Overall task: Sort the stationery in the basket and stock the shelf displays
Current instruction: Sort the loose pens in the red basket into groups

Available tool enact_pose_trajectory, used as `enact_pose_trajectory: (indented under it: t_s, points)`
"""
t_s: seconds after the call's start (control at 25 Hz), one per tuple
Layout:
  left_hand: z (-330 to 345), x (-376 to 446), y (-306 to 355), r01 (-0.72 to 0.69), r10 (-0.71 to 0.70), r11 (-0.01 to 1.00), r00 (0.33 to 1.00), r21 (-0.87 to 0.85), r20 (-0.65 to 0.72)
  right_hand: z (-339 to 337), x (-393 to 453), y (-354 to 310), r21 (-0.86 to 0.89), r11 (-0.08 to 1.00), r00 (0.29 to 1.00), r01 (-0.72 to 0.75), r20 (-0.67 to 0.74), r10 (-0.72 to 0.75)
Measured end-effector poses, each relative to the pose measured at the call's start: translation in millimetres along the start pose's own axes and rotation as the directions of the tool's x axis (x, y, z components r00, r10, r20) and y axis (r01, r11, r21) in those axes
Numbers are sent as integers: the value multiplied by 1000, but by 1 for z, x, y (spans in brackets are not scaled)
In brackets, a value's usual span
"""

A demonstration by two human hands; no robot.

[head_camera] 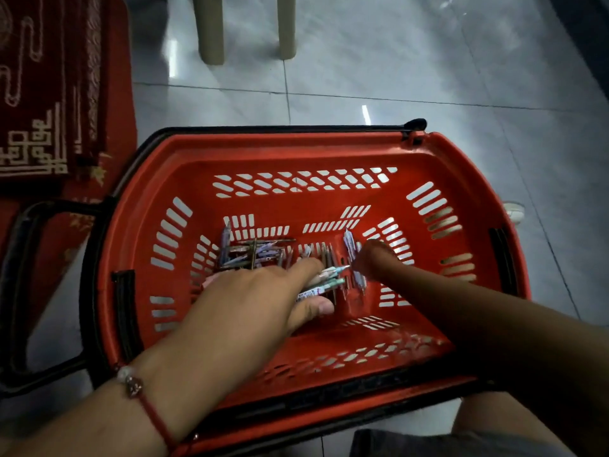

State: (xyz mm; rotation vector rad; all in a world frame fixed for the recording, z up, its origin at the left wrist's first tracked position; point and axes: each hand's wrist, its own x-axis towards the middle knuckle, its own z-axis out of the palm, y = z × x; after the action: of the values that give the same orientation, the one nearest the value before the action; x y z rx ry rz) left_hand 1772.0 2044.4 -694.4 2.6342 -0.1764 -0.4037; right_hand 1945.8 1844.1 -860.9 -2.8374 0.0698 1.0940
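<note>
Early sorting stage, nothing stocked as far as visible; no shelf display in view at all.

Red basket (461,179) sits on the tiled floor (428,77), handle (23,275) folded out to its left side. Loose pens and refills still lie on the basket bottom: one jumbled pile (250,253) toward the bottom's left edge, a few thin ones (349,242) near the bottom's right edge.

Left hand (260,301) is down in the basket, grip pinching a small bundle of pens (324,283) between thumb and fingers, tips pointing right. So a first group looks gathered, judging by that bundle.

Right hand (372,258) reaches in beside the thin ones on the right; dark and blurred, fingers look curled toward the pens, but cannot tell if the grip is pinching anything or just touching.

Left to do, by my read: most of the pile is unsorted, bundle not yet lifted out, all shelf stocking still ahead.

Also around: red patterned mat (49,94) by the basket's far-left corner, beige chair legs (211,31) beyond the far edge, red string bracelet (138,387) on left wrist.
</note>
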Motion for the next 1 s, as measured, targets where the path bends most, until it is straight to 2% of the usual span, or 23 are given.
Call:
enact_pose_trajectory:
  t_s: [0.08,0.2,0.32,0.4,0.48,0.56,0.64,0.72,0.76,0.84,0.92,0.96,1.0]
  points:
    - [2,2,-5,23,-23,1000,1000,-7,18,11,16,-3,-89,993,997,73,-13,-75]
    - [5,5,-10,38,-37,999,998,-25,52,32,52,-6,-23,996,995,85,52,-83]
    - [8,11,-15,55,-53,998,993,-9,102,50,76,-5,-145,985,995,90,-18,-93]
    - [11,14,-19,46,-45,999,996,1,71,55,84,-1,-197,977,995,81,-37,-90]
    - [18,16,-25,50,-50,999,999,-19,1,55,89,2,-270,958,995,97,-3,-101]
    - [30,20,-34,78,-80,995,996,-62,-34,45,83,0,-272,958,995,96,25,-93]
    - [37,24,-38,76,-83,990,995,-119,-60,23,60,-14,-160,979,988,125,110,-108]
    - [31,23,-35,59,-61,997,997,-49,-56,-6,21,-25,98,986,964,132,218,-151]
    - [26,20,-33,39,-38,999,998,14,-54,-20,-4,-29,311,944,934,108,293,-203]
    - [15,15,-26,-15,19,996,998,83,-59,-47,-61,-29,681,731,813,38,404,-419]
    - [8,10,-20,-53,62,992,995,114,-77,-67,-114,-25,824,566,715,-8,401,-573]
    - [7,9,-17,-72,84,990,992,122,-92,-72,-136,-21,844,534,708,45,350,-613]
    - [6,5,-11,-93,107,987,988,132,-109,-76,-158,-19,835,530,733,148,267,-625]
